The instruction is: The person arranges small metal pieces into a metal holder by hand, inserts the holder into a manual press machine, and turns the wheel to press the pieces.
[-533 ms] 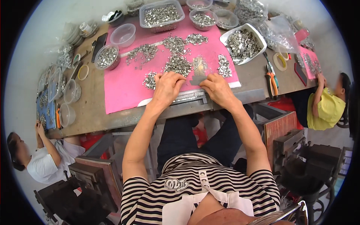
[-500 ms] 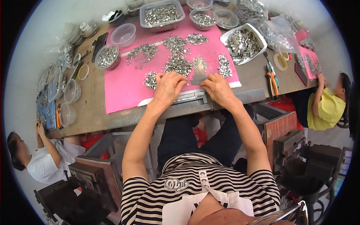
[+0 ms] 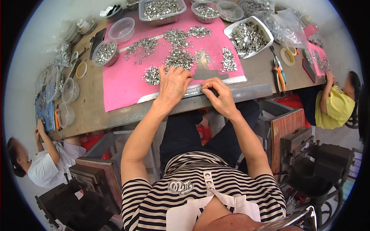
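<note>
While left hand (image 3: 174, 85) bends its fingers beside small pile of silver bits (image 3: 152, 75), right hand (image 3: 219, 97) has thumb and finger close together by long metal bar (image 3: 193, 91). Cannot tell if left or right grips anything; fingers hide it. Bar lies between hands, at front edge of brown table (image 3: 89, 98). Flat grey pieces (image 3: 210, 74) lie on pink mat (image 3: 120, 90), just past right hand. White tub (image 3: 266, 47) full of shiny bits, to right. Pliers (image 3: 275, 77) near tub.
</note>
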{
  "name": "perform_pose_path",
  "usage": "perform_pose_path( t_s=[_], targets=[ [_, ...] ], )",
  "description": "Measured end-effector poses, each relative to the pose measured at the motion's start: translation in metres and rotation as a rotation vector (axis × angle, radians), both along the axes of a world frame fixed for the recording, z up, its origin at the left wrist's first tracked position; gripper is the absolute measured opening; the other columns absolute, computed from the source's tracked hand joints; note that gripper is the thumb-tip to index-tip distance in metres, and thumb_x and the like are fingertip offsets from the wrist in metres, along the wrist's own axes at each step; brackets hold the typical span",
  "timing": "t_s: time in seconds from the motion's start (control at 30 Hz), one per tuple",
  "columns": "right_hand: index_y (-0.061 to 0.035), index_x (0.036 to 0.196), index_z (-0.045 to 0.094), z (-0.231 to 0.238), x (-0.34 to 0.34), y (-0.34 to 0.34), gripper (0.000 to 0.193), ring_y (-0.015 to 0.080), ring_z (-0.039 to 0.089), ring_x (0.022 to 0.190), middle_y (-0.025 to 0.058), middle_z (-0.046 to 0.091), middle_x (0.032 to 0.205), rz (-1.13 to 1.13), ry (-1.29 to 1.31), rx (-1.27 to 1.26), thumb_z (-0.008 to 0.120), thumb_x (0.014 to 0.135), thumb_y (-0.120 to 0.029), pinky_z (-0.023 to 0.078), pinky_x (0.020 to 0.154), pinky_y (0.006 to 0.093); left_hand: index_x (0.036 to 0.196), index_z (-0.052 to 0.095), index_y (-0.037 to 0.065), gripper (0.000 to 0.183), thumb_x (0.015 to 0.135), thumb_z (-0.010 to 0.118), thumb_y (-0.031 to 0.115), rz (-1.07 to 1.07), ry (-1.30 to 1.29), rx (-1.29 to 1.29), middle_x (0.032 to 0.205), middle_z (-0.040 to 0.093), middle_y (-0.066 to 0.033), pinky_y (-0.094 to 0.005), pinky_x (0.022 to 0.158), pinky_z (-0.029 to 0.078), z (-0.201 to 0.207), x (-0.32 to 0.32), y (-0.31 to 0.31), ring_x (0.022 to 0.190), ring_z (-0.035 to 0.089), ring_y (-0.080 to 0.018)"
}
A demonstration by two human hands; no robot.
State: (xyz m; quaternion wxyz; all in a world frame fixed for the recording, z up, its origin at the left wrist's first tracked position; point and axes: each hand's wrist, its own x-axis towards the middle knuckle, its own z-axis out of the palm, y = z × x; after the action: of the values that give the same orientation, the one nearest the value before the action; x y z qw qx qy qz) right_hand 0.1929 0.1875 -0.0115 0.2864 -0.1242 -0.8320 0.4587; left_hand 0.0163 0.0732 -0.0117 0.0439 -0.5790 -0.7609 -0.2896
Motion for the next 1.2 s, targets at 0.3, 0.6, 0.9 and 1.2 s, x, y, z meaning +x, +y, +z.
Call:
perform_pose_path(
  t_s=[0.3,0.6,0.9,1.2],
  targets=[
    [0.0016,0.094,0.067,-0.012,-0.001,-0.007,0.007,0.0197,0.066,0.091,0.0097,0.069,0.099,-0.053,0.02,0.053,0.071,0.088,0.001,0.052,0.082,0.0308,0.096,0.062,0.004,0.007,0.091,0.066,0.005,-0.035,-0.235,0.113,0.088,0.063,-0.0086,-0.042,0.085,0.043,-0.001,0.009,-0.013,0.086,0.061,-0.0276],
    [0.0001,0.095,0.069,-0.008,0.001,-0.007,0.012,0.0282,0.067,0.092,0.0116,0.069,0.099,-0.062,0.05,0.387,0.074,0.085,0.0,0.052,0.081,0.0355,0.099,0.059,0.0,0.01,0.09,0.064,0.0,-0.096,-0.434,0.195,0.088,0.059,-0.0141,-0.0422,0.073,0.046,-0.001,0.039,-0.026,0.082,0.058,-0.0331],
    [0.002,0.1,0.071,-0.014,0.006,0.003,0.009,0.0224,0.069,0.085,0.0118,0.072,0.098,-0.122,0.109,-0.025,0.068,0.092,-0.002,0.054,0.076,0.0309,0.096,0.058,0.001,0.011,0.087,0.064,-0.001,-0.134,-0.285,0.172,0.09,0.057,-0.014,-0.044,0.077,0.045,-0.005,0.04,-0.021,0.087,0.056,-0.0347],
    [0.0023,0.097,0.07,-0.018,0.008,0.001,0.007,0.0238,0.069,0.086,0.0124,0.07,0.097,-0.107,0.117,0.025,0.068,0.09,0.001,0.053,0.077,0.0329,0.099,0.069,0.003,0.016,0.083,0.074,0.004,-0.149,-0.129,0.203,0.1,0.067,-0.0117,-0.0431,0.086,0.05,-0.005,0.043,-0.032,0.095,0.062,-0.0317]
  ],
)
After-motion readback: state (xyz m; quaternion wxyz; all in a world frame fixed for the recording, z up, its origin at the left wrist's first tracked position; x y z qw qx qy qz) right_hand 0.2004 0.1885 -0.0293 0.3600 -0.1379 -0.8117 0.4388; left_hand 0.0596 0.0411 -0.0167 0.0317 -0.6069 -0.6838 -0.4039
